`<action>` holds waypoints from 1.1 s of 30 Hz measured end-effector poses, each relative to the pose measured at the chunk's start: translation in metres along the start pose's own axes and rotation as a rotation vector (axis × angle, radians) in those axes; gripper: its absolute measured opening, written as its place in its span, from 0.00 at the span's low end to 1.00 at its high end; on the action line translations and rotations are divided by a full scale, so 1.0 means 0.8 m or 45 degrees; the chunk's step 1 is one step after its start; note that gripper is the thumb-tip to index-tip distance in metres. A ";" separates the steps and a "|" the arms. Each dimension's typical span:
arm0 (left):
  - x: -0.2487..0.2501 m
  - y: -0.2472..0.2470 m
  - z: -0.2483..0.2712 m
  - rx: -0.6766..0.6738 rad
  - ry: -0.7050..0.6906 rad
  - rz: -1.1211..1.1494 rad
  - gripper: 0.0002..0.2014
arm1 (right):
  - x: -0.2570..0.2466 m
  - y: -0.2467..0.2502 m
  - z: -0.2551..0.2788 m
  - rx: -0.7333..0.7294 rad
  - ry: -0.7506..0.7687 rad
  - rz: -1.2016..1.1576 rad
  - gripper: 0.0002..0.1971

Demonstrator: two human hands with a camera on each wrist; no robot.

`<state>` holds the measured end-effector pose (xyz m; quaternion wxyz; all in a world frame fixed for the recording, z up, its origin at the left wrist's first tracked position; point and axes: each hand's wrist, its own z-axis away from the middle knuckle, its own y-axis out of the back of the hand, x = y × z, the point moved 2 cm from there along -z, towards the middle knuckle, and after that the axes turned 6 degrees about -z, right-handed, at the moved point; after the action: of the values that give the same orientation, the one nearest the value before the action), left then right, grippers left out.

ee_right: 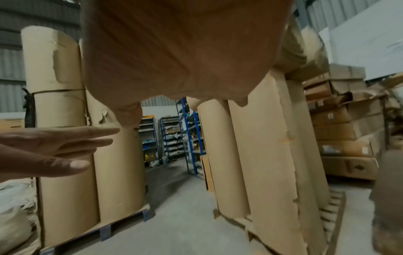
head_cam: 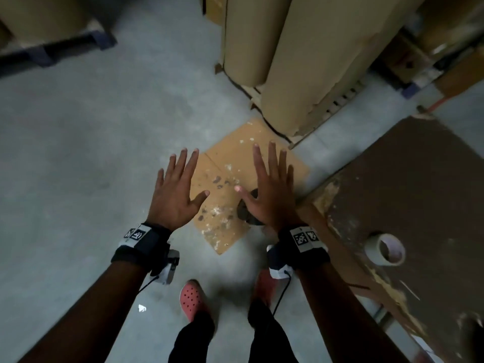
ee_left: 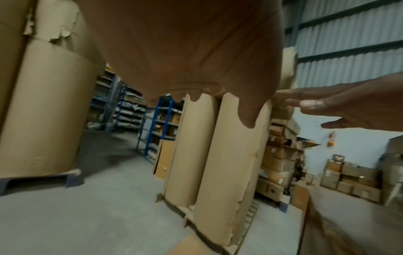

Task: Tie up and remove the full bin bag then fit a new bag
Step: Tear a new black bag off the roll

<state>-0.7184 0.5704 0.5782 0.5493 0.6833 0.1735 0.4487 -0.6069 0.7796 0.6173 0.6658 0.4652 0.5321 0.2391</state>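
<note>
No bin and no bin bag appear in any view. In the head view my left hand (head_cam: 178,184) and my right hand (head_cam: 269,184) are held out side by side above the floor, palms down, fingers straight and spread, holding nothing. Below them lies a stained cardboard sheet (head_cam: 235,158) on the grey concrete. The left wrist view is filled by my left palm (ee_left: 185,51), with the right hand (ee_left: 340,105) at the right edge. The right wrist view shows my right palm (ee_right: 181,51) and the left hand (ee_right: 54,146) at the left.
Tall brown paper rolls (head_cam: 288,48) stand on a pallet ahead. A worn brown table (head_cam: 419,205) at the right carries a tape roll (head_cam: 385,248). More rolls on a pallet (ee_right: 65,138), blue shelving (ee_left: 152,129) and stacked cartons (ee_right: 344,124) lie beyond. My red clogs (head_cam: 191,297) stand on the floor.
</note>
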 end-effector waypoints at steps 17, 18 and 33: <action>0.489 -0.085 0.131 -0.114 -0.506 -0.090 0.49 | 0.287 0.280 0.361 0.340 -0.327 -0.008 0.49; 0.523 -0.107 0.144 -0.139 -0.538 -0.084 0.49 | 0.315 0.284 0.389 0.326 -0.388 0.009 0.51; 0.742 -0.347 0.287 -0.569 -0.808 -0.031 0.51 | 0.588 0.274 0.648 0.201 -1.233 -0.200 0.49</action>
<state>-0.1443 0.9604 0.5788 0.7162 0.6496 -0.0991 0.2350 0.0648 1.0720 0.5806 0.8153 0.5304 0.2115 -0.0963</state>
